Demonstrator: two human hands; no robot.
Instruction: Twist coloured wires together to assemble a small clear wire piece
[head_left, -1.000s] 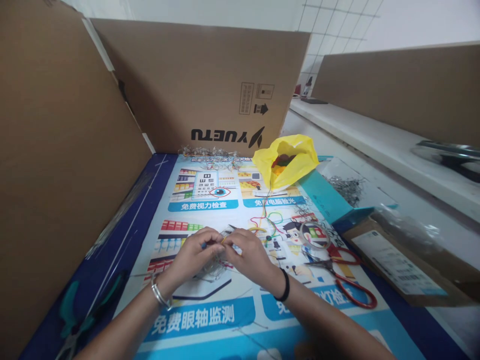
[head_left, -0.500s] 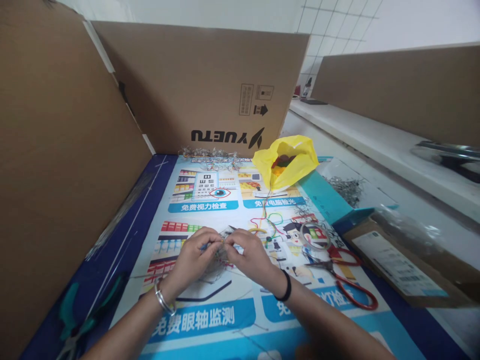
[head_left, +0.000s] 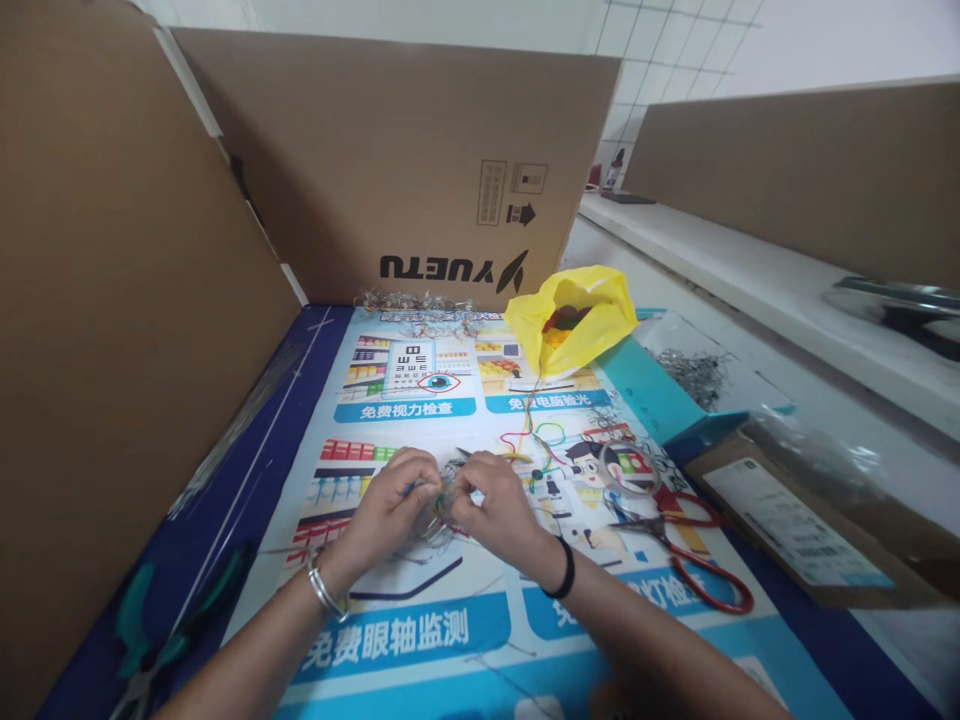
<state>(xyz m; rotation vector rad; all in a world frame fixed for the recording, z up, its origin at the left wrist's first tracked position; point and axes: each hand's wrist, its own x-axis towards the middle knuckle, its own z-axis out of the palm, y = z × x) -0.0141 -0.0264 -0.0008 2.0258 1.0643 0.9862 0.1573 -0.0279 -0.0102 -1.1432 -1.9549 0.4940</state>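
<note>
Thin wire tangle (head_left: 433,522) between the two hands, on printed sheet (head_left: 450,432). Left hand (head_left: 394,503) pinches a tiny yellowish piece (head_left: 440,487); right hand (head_left: 493,503) curled just beside, can't tell if its fingers grip anything. Red-handled scissors (head_left: 673,556) to the right, yellow bag (head_left: 600,328) beyond.
</note>
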